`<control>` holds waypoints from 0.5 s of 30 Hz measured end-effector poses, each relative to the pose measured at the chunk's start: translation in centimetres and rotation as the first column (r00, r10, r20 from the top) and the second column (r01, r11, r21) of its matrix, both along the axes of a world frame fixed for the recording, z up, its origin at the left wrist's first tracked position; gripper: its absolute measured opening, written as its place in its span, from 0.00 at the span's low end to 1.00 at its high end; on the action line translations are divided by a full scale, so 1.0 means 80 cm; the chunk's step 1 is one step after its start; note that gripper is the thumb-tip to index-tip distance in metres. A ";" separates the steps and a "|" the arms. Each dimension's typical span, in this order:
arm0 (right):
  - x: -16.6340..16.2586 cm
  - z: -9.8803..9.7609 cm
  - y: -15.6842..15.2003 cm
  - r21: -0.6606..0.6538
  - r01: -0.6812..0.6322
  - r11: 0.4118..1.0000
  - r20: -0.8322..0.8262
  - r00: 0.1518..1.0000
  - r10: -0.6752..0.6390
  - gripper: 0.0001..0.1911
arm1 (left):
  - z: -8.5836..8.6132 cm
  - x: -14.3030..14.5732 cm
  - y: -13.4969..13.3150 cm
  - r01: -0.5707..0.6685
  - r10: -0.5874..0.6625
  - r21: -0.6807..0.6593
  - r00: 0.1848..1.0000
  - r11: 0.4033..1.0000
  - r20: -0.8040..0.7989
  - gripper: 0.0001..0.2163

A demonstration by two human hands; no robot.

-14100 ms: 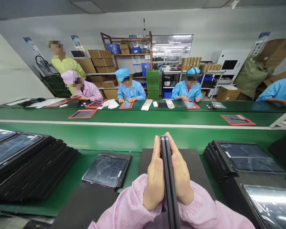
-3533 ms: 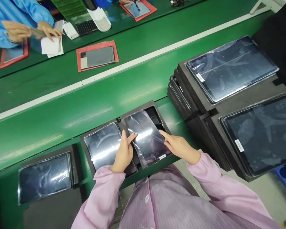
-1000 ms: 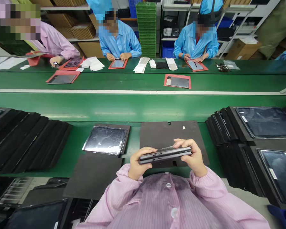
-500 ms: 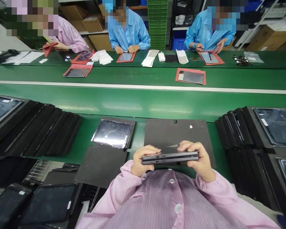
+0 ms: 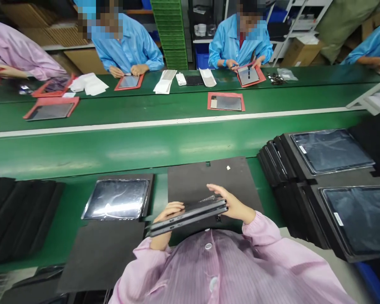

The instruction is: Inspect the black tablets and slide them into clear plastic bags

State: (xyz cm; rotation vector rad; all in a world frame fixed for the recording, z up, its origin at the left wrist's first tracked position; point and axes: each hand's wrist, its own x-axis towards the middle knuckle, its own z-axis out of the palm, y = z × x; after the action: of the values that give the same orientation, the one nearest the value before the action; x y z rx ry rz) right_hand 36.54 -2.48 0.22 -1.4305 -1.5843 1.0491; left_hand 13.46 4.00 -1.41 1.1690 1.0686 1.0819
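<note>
Two thin dark tablets (image 5: 188, 217), stacked with their edges towards me, are held in front of my chest, tilted with the left end lower. My left hand (image 5: 168, 212) is closed round their left part, fingers over the top and palm underneath. At the right end is my right hand (image 5: 236, 205), its fingers stretched out and lifted off the upper face; whether its palm touches the corner is hard to tell. A crumpled bit of clear film (image 5: 208, 198) shows on the upper tablet. Beneath them lies a dark grey foam sheet (image 5: 237, 181).
Left of the hands, a film-covered screen (image 5: 117, 198) lies on a foam board, with another foam sheet (image 5: 103, 253) nearer. Stacked boards with screens (image 5: 332, 147) stand at right, black boards (image 5: 22, 215) at left. Across the green conveyor (image 5: 139, 145), co-workers handle panels on red sheets.
The tablets have tilted, left end down, and my right hand's fingers have lifted and straightened. The view has swung right, bringing in more of the right-hand stacks and another co-worker's sleeve.
</note>
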 end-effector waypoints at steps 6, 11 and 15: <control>-0.021 0.006 -0.001 -0.104 0.079 0.992 0.338 0.940 -0.039 0.19 | -0.026 0.064 0.038 -0.297 0.264 -0.282 0.953 0.912 -0.151 0.22; -0.050 0.067 0.010 -0.159 0.238 0.958 0.626 0.775 -0.088 0.26 | -0.019 0.125 0.048 -0.241 0.212 -0.300 0.969 0.923 -0.125 0.17; -0.062 0.072 0.021 -0.229 0.239 0.944 0.643 0.765 -0.038 0.21 | 0.003 0.139 0.060 -0.102 0.100 -0.187 0.995 0.977 -0.022 0.19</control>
State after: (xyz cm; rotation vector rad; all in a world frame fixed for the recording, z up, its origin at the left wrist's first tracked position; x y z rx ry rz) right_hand 31.58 -0.78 5.97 -2.2564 -1.7728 0.7693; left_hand 24.61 8.84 -1.18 0.9812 1.2237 1.0284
